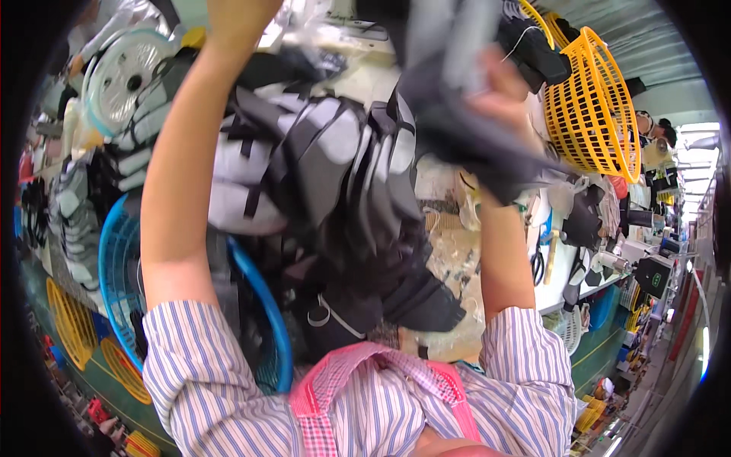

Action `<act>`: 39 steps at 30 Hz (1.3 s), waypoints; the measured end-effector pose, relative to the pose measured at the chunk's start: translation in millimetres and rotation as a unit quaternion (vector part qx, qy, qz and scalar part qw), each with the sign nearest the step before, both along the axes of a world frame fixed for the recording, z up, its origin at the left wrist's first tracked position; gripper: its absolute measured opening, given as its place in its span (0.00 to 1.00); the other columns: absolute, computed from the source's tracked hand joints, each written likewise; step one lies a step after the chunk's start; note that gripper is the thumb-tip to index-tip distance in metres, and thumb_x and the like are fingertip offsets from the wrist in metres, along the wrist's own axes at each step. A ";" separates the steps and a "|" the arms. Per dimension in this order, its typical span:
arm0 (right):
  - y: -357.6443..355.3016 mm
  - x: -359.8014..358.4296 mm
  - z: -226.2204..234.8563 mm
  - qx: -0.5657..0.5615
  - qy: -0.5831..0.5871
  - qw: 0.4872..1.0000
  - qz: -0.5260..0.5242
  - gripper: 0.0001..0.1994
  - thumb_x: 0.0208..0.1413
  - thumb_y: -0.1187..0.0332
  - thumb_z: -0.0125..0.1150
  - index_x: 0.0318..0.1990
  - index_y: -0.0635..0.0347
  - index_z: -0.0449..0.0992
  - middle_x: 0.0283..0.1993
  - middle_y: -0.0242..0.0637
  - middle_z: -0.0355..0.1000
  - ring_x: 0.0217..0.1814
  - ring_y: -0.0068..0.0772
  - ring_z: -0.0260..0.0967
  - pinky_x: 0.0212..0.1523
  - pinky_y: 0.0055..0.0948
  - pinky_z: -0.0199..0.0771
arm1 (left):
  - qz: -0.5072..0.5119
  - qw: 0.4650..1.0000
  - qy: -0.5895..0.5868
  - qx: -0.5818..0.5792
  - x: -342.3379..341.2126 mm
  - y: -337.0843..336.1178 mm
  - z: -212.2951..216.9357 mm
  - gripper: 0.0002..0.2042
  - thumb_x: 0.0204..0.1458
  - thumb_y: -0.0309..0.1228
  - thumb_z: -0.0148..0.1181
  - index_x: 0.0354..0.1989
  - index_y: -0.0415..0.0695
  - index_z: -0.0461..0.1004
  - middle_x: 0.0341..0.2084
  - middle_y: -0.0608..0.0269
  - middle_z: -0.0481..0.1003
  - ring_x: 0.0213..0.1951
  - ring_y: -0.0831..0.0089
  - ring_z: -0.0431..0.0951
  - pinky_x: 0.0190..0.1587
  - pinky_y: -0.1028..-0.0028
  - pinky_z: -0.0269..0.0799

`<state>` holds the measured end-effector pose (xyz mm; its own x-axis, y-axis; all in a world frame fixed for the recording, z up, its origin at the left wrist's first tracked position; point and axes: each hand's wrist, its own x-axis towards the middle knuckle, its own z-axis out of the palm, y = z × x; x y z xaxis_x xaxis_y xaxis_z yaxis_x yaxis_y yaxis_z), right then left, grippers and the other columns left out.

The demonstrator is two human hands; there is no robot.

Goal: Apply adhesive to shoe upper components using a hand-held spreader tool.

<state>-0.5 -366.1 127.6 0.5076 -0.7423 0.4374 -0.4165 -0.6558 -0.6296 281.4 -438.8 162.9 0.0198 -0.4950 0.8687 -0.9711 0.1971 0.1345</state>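
Note:
My right hand (502,99), raised at the upper right of centre, grips a dark fabric piece (449,114) with a grey panel. Motion smears both, and the piece hangs down over my right wrist. At the top edge is my left hand (244,19), with its fingers cut off by the frame, so their pose does not show. Below and between my arms lies a long overlapping row of black and grey fabric pieces (327,152). More black pieces (411,297) spread nearer to me, one with a pale cord loop (327,316).
A blue plastic basket (114,266) holding dark material stands by my left elbow. To the far right a yellow basket (590,107) rests on its side, with black pieces near its opening. A round fan (129,80) stands far left. Scissors (538,266) lie on the table beyond my right forearm.

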 end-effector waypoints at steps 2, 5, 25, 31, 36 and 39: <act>44.6 36.8 -52.7 0.020 -0.077 0.989 0.123 0.09 0.37 0.73 0.52 0.28 0.54 0.76 0.50 0.37 0.63 0.55 0.33 0.56 0.53 0.29 0.56 | -0.090 0.975 0.047 -0.198 -8.2 37.1 44.1 0.10 0.41 0.23 0.56 0.34 0.40 0.71 0.27 0.56 0.72 0.28 0.62 0.73 0.33 0.73 0.67; 96.7 56.8 -101.5 0.019 0.214 0.954 0.211 0.29 0.22 0.84 0.50 0.41 0.46 0.70 0.59 0.20 0.55 0.66 0.34 0.39 0.60 0.56 0.29 | -0.123 0.957 0.062 -0.256 -5.1 88.1 51.5 0.09 0.40 0.21 0.54 0.32 0.40 0.71 0.28 0.55 0.72 0.30 0.61 0.72 0.35 0.72 0.67; 277.6 110.0 -107.0 0.694 -0.161 0.687 0.141 0.35 0.45 0.73 0.57 0.59 0.58 0.44 0.55 0.42 0.53 0.55 0.35 0.53 0.55 0.40 0.46 | 0.639 0.743 0.171 0.102 164.2 619.6 -118.1 0.30 0.38 0.46 0.57 0.51 0.46 0.61 0.45 0.52 0.65 0.48 0.53 0.63 0.46 0.60 0.62; 269.3 164.4 -154.1 0.700 -0.249 0.667 0.051 0.14 0.42 0.70 0.59 0.37 0.59 0.64 0.32 0.35 0.64 0.36 0.37 0.63 0.41 0.42 0.64 | 0.189 0.606 0.767 -0.088 118.7 659.6 -210.2 0.36 0.25 0.26 0.67 0.49 0.39 0.56 0.40 0.54 0.66 0.40 0.63 0.69 0.41 0.66 0.66; 238.9 158.4 -177.5 0.709 -0.197 0.675 0.055 0.17 0.37 0.80 0.50 0.40 0.61 0.64 0.40 0.41 0.65 0.43 0.51 0.63 0.41 0.49 0.64 | 0.217 0.593 0.752 -0.189 95.1 632.8 -208.5 0.37 0.23 0.12 0.50 0.52 0.46 0.56 0.31 0.61 0.66 0.31 0.67 0.68 0.30 0.70 0.67; 274.8 145.0 -167.6 0.664 -0.206 0.716 0.056 0.21 0.34 0.78 0.51 0.42 0.59 0.61 0.40 0.39 0.65 0.44 0.52 0.63 0.42 0.49 0.61 | 0.186 0.595 0.756 -0.197 89.8 651.0 -206.8 0.39 0.23 0.11 0.50 0.54 0.45 0.54 0.28 0.62 0.65 0.27 0.72 0.67 0.27 0.73 0.67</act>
